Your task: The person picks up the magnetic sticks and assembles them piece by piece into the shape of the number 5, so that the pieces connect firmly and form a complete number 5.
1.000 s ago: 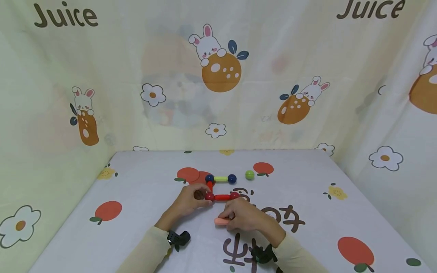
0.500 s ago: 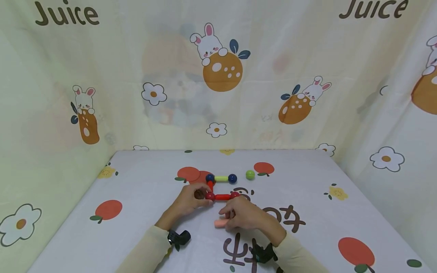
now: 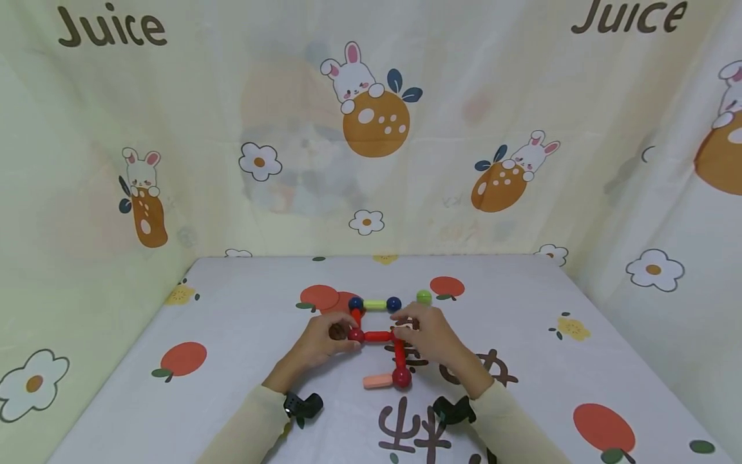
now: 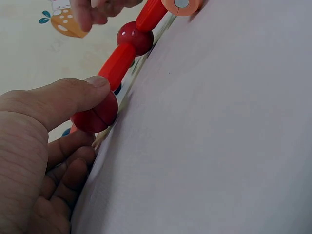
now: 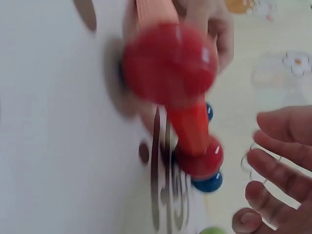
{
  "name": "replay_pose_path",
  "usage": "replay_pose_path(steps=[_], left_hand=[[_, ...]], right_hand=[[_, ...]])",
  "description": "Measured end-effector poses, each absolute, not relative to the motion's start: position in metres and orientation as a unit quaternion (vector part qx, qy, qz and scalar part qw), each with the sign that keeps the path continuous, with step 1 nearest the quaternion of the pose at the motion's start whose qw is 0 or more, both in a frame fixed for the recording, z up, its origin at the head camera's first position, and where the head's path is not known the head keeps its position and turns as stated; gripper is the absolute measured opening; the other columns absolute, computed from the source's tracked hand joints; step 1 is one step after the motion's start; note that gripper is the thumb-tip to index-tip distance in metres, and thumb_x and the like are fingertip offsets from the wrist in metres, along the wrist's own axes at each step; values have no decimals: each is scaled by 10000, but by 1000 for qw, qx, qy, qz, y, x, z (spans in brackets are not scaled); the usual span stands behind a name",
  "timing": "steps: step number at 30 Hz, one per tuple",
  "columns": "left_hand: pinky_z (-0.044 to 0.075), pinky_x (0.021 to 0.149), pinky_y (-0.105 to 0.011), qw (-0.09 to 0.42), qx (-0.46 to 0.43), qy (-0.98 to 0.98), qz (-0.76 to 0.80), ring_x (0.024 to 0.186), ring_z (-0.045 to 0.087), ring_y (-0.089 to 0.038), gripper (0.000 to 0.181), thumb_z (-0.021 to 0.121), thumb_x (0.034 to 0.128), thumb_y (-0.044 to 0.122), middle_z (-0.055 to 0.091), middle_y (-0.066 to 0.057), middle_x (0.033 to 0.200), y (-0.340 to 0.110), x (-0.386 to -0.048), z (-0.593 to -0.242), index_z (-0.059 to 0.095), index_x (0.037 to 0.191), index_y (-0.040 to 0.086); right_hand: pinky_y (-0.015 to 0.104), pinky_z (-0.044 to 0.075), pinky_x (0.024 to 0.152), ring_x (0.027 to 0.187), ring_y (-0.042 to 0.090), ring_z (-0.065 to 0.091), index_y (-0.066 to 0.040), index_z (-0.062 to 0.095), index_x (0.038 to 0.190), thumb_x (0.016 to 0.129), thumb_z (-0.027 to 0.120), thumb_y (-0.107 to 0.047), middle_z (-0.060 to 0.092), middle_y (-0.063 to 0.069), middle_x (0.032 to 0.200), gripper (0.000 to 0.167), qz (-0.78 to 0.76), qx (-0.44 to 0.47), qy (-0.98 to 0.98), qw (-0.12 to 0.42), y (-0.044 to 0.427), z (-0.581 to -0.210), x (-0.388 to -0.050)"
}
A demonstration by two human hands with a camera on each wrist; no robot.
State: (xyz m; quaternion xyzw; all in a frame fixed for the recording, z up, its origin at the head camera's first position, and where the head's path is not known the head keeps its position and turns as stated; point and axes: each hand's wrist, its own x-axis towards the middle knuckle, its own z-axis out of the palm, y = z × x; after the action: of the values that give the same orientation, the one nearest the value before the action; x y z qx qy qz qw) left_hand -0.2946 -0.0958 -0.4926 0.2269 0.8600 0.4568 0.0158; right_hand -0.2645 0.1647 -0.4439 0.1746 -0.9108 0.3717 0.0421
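Note:
My left hand (image 3: 323,338) pinches a red ball (image 4: 100,116) between thumb and fingers. From that ball a red rod (image 3: 378,336) runs right to another red ball (image 4: 135,38), mostly covered by my right hand in the head view. A second red rod (image 3: 400,353) leads nearer to a third red ball (image 3: 402,377), where a pink rod (image 3: 378,381) points left. My right hand (image 3: 431,332) hovers by the middle ball, fingers apart and holding nothing. Beyond my left hand, a short red rod (image 3: 356,316) reaches a dark blue ball (image 3: 356,303).
A yellow-green rod (image 3: 375,304) joins that blue ball to another dark blue ball (image 3: 394,303) at the back. A loose green ball (image 3: 424,296) lies behind my right hand. The printed tablecloth (image 3: 261,277) meets a hanging curtain (image 3: 301,212) at the back.
My right hand has let go of the pieces near the pink rod and moved away, toward the back. The near red ball and its rod are now uncovered. My left hand keeps its hold.

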Motion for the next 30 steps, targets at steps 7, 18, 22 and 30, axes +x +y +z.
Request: replay_pose_path(steps=[7,18,22,30], left_hand=[[529,753,-268,14,221,860,459,871,586,-174,276,845,845,232,651,63,925,-98,-294,-492,714,1088,240],[525,746,-259,11,230,858,459,863,584,-167,276,844,846,241,648,63,924,-96,-297,-498,712,1089,231],[526,749,-257,17,227,860,457,866,583,-164,282,843,847,249,649,63,929,-95,-296,-498,712,1096,236],[530,758,-266,16,221,861,457,873,586,-173,278,840,850,222,650,58,931,-96,-294,-493,715,1098,238]], right_hand=[[588,473,1034,1313,368,467,-110,585,1418,917,737,-187,548,151,1414,529,328,135,-930,92,183,-460,-289],[753,294,1077,1458,493,227,-126,388,1564,986,638,-351,308,193,1626,668,267,107,-957,44,199,-473,-312],[756,316,1047,1433,521,248,-126,411,1554,988,628,-377,317,183,1625,657,251,99,-963,24,199,-473,-314],[698,369,1014,1368,526,273,-97,442,1528,954,681,-382,325,182,1593,684,226,80,-970,26,200,-473,-316]])
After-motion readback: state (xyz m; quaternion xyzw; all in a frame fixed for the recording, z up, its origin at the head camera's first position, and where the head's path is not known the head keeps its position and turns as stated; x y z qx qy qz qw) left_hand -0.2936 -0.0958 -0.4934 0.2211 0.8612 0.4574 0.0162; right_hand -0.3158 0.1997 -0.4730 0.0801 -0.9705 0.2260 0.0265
